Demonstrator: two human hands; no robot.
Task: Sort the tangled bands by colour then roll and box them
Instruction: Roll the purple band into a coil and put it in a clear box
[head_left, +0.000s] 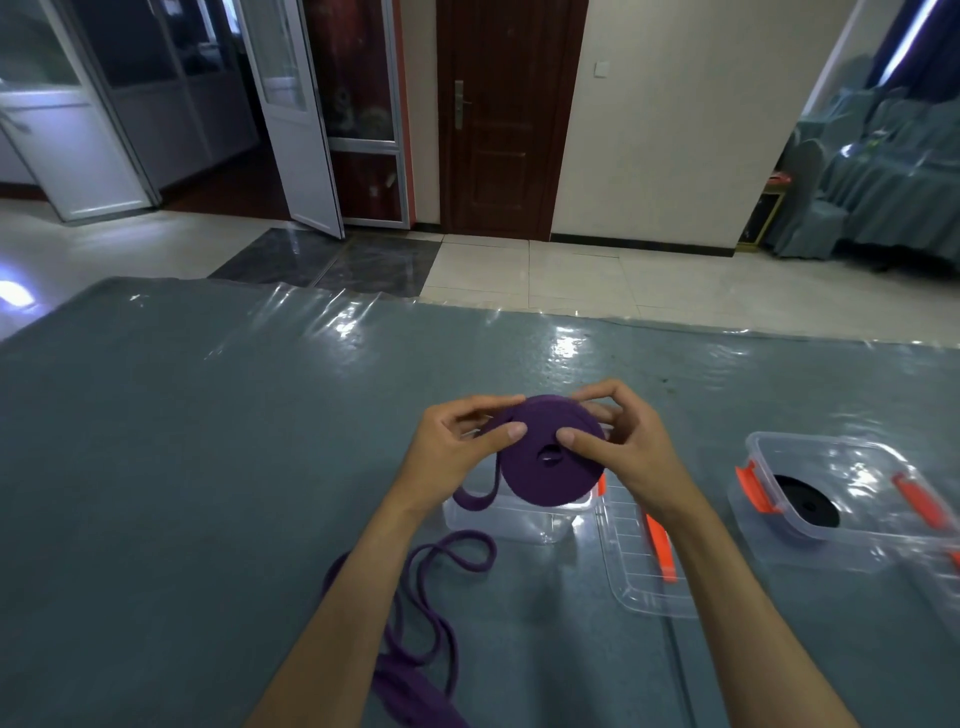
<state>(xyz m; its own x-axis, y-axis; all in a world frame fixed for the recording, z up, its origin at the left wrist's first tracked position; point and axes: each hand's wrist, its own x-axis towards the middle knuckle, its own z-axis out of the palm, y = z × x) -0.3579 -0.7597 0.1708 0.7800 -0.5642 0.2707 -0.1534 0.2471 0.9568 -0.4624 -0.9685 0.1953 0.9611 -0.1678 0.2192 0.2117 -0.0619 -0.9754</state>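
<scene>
**Purple Band Roll Held Above the Open Box**

A flat, disc-shaped purple roll (545, 457) with a small centre hole is held above the worktop (182, 441), toward its near edge. The left hand (462, 447) pinches the roll's left rim between thumb and fingers; the right hand (623, 441) grips the right rim, thumb pressed on the face. An unrolled purple tail (441, 597) hangs from the roll and lies looped on the worktop at the near edge. A clear empty box (519, 519) sits directly below the roll, partly hidden by it. A clear lid (644, 571) with an orange clip lies just beside it. Toward the right edge, a second clear box (841, 499) contains a black roll (805, 501).
</scene>
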